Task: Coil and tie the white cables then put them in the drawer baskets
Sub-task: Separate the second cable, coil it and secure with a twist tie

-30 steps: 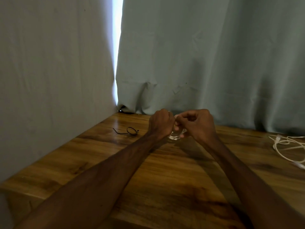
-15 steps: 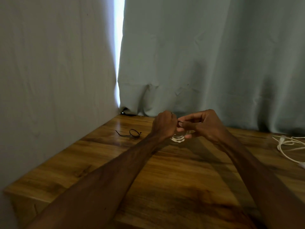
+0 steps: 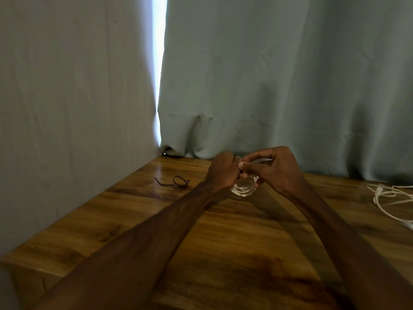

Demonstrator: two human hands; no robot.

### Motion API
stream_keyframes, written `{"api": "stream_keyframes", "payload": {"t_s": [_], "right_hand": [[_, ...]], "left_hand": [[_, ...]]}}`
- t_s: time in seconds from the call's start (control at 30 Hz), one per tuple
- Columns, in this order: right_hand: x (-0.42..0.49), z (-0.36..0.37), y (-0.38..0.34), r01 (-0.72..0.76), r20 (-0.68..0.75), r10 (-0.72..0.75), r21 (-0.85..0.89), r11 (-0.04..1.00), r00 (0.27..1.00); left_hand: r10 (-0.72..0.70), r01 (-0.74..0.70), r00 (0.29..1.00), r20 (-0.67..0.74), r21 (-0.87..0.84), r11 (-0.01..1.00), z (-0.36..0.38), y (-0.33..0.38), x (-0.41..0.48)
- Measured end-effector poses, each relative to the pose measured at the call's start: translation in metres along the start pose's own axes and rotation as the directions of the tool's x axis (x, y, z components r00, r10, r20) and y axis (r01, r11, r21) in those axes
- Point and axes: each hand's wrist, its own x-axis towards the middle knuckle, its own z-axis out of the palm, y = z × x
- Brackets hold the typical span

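Note:
A small coil of white cable (image 3: 243, 189) hangs just above the wooden table (image 3: 223, 242) near its far edge. My left hand (image 3: 221, 172) grips the coil from the left, fingers curled round it. My right hand (image 3: 271, 167) meets it from the right, thumb and forefinger pinching something thin at the coil's top; what it pinches is too small to tell. Most of the coil is hidden behind both hands. A second white cable (image 3: 388, 199) lies loose and uncoiled on the table at the far right.
A thin black tie (image 3: 178, 182) lies on the table left of my hands. Grey curtains (image 3: 268, 74) hang behind the table and along its left side. The table's left front corner (image 3: 13, 262) is near. No drawer baskets are in view.
My right hand's fingers have loosened from a tight fist into a pinch at the coil's top. Both hands stay together at the same spot.

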Motion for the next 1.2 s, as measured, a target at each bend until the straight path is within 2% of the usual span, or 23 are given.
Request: {"api": "stream_keyframes", "payload": {"t_s": [0.17,0.27,0.43,0.63,0.73,0.9,1.07,1.2], "right_hand": [[0.000,-0.003,-0.003,-0.057,-0.006,0.057,0.023,0.998,0.998],[0.002,-0.004,-0.003,-0.124,-0.074,0.133,0.119,0.985,0.988],[0.002,-0.008,-0.001,-0.185,-0.126,0.221,0.248,0.951,0.967],[0.003,-0.011,0.005,-0.228,-0.160,0.279,0.280,0.933,0.947],[0.004,-0.012,0.008,-0.216,-0.180,0.267,0.259,0.941,0.947],[0.006,-0.016,0.013,-0.161,-0.161,0.167,0.053,0.986,0.973],[0.004,-0.022,0.012,-0.112,-0.121,0.101,-0.083,0.990,0.987],[0.006,-0.023,0.012,-0.117,-0.171,0.104,-0.067,0.991,0.980]], "left_hand": [[0.088,-0.085,0.995,0.048,-0.055,0.995,-0.003,0.006,-0.005],[0.099,-0.091,0.991,0.084,-0.094,0.991,-0.003,0.012,-0.007],[0.119,-0.105,0.992,0.051,-0.219,0.970,-0.002,0.018,-0.009],[0.148,-0.132,0.986,0.073,-0.197,0.971,-0.003,0.019,-0.011],[0.180,-0.161,0.977,0.115,-0.156,0.975,-0.004,0.021,-0.012],[0.218,-0.200,0.949,0.228,-0.097,0.975,-0.006,0.015,-0.003],[0.290,-0.286,0.912,0.290,-0.057,0.957,-0.008,0.011,0.003],[0.270,-0.245,0.927,0.261,-0.124,0.962,-0.006,0.014,0.002]]}}
